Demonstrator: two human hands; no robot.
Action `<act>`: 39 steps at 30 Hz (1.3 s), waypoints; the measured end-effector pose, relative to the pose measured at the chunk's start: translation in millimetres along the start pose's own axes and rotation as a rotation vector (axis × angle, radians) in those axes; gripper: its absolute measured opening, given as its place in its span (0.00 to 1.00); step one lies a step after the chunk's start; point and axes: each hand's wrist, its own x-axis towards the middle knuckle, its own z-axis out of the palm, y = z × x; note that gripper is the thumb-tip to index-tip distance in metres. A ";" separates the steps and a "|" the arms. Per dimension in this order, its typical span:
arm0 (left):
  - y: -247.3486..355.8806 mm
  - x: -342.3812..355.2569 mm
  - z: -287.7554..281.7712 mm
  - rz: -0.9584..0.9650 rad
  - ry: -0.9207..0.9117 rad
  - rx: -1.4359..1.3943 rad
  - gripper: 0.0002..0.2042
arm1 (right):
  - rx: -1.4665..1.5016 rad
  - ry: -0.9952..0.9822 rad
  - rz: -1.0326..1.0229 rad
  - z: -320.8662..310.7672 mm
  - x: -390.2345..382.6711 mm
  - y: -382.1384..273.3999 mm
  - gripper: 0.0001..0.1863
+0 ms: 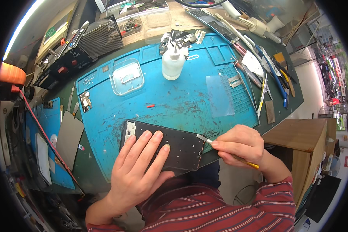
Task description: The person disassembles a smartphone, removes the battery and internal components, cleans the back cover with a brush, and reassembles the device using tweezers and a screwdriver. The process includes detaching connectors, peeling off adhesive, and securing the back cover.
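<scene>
A flat black phone-like panel with small white specks and a pale patch at its left end lies slanted at the near edge of the blue work mat. My left hand rests flat on its left part, fingers stretched out and pressing on the surface. In my right hand a scraper with a flat metal blade and a yellow handle end is pinched between thumb and fingers. Its blade tip is at the panel's far right corner; whether it touches the edge I cannot tell. My left palm and fingers cover part of the panel.
Beyond the panel stand a white dispenser bottle and a clear plastic dish. A small red piece lies mid-mat. Tweezers, brushes and a blue-handled tool crowd the right. A wooden cabinet stands beside my right arm.
</scene>
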 end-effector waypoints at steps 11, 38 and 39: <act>0.6 -0.6 0.6 0.002 0.002 0.000 0.28 | -0.038 -0.026 0.002 3.2 4.2 -2.2 0.13; -3.0 -4.7 2.1 0.021 0.012 -0.036 0.27 | -0.069 -0.092 0.053 -0.3 15.1 -9.4 0.15; -2.6 -4.9 3.4 0.022 0.021 -0.032 0.27 | -0.073 -0.083 0.063 0.4 13.9 -10.5 0.15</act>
